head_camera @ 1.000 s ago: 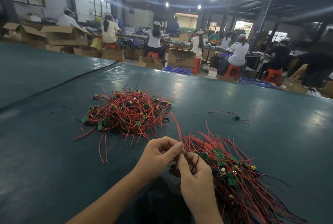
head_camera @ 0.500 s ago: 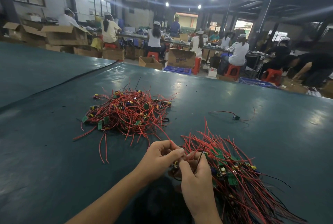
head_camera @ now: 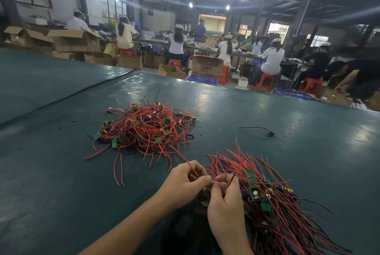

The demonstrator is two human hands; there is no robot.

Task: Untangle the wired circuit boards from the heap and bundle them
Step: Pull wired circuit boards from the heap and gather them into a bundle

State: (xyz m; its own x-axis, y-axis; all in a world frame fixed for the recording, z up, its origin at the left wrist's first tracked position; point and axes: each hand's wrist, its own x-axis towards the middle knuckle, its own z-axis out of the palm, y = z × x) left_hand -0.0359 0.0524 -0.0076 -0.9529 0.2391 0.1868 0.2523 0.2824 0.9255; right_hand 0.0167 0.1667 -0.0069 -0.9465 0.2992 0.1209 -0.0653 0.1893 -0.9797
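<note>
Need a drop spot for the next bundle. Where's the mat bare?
Bare: the mat left of the left hand, below the heap; also past the lone wired part. Crowded: around the right hand and the sorted pile.

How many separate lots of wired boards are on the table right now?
3: the tangled heap far left, the bundle by the right hand, one loose piece far right.

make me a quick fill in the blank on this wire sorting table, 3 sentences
1. The wires in the tangled heap are mostly ____ in colour.
2. The left hand and right hand pinch wires at the near end of the ____ pile, counting from the wearer.
3. One wired part lies alone on the ____ table cover.

Missing words: red; right; green
</note>
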